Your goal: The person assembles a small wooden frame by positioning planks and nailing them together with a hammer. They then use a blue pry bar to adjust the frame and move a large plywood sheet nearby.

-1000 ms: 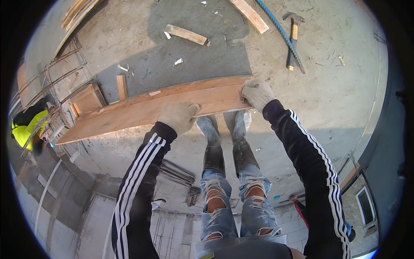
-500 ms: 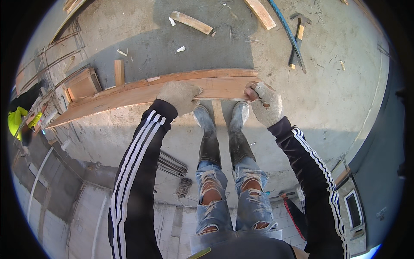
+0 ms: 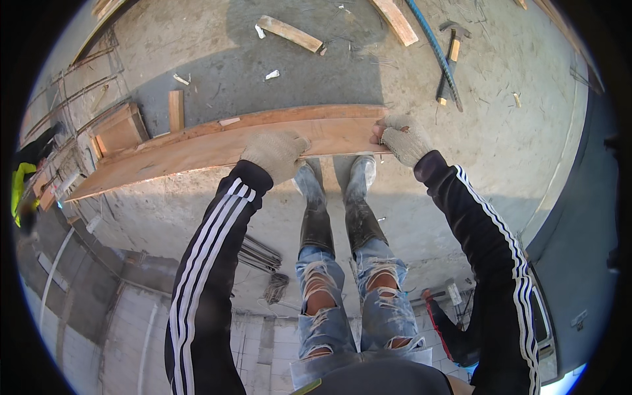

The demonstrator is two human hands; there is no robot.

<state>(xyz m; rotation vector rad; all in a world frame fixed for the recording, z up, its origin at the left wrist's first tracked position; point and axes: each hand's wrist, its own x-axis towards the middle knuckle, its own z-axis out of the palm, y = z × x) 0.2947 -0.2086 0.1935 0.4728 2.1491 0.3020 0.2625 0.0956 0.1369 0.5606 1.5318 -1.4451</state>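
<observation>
A long reddish wooden board (image 3: pixel 174 162) stretches across in front of my boots, from the far left to near the middle. My left hand (image 3: pixel 275 154), in a worn knit glove, is closed on its near edge, left of my boots. At the board's right end my right hand (image 3: pixel 403 139) grips the corner; bare fingertips poke out of the glove and curl over the wood. A second strip of wood (image 3: pixel 316 114) runs along the board's far side. The undersides of both hands' grips are hidden.
A hammer (image 3: pixel 455 49) and a blue-green ribbed bar (image 3: pixel 428 36) lie on the concrete at the upper right. Short wood offcuts (image 3: pixel 289 34) and loose nails are scattered ahead. A wood block (image 3: pixel 176 110) stands beyond the board. Other people are at the far left and lower right.
My right hand has shifted its hold slightly at the board's end, with the wrist moving a little. The board has stayed nearly in place. The person at the far left has moved.
</observation>
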